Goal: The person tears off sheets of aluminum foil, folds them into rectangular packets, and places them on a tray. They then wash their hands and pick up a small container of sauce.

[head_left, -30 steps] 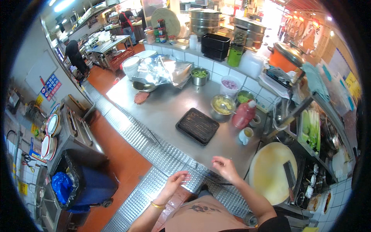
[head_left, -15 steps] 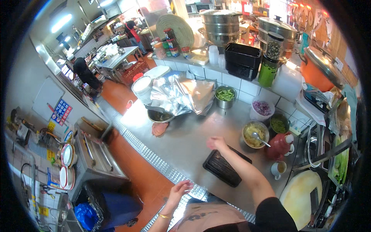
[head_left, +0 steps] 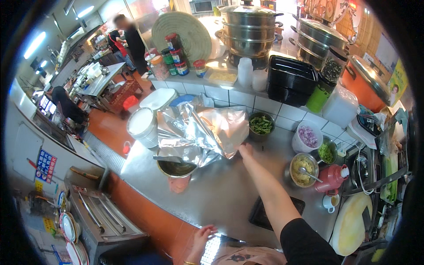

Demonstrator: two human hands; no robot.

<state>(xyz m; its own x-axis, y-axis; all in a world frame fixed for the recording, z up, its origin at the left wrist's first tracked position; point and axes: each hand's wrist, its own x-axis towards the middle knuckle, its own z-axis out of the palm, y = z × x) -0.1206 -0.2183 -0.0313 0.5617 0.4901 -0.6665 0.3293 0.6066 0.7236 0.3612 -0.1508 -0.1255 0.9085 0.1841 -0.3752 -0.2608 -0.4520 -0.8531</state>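
The person's left hand point(head_left: 204, 235) rests with loose open fingers at the near edge of the steel counter point(head_left: 221, 194), and farther off the right hand point(head_left: 245, 151) pinches the corner of the shiny foil sheet point(head_left: 198, 132) covering a tray beside 1 bowl of green beans point(head_left: 261, 126).

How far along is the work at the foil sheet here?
Done: bowls of beans, onion and a yellow mix stand filled on the counter. In hand: the right hand touches the lower right corner of the foil, which lies crumpled over something hidden. Left: the foil is not lifted clear; the left hand rests at the counter's near edge, holding nothing.
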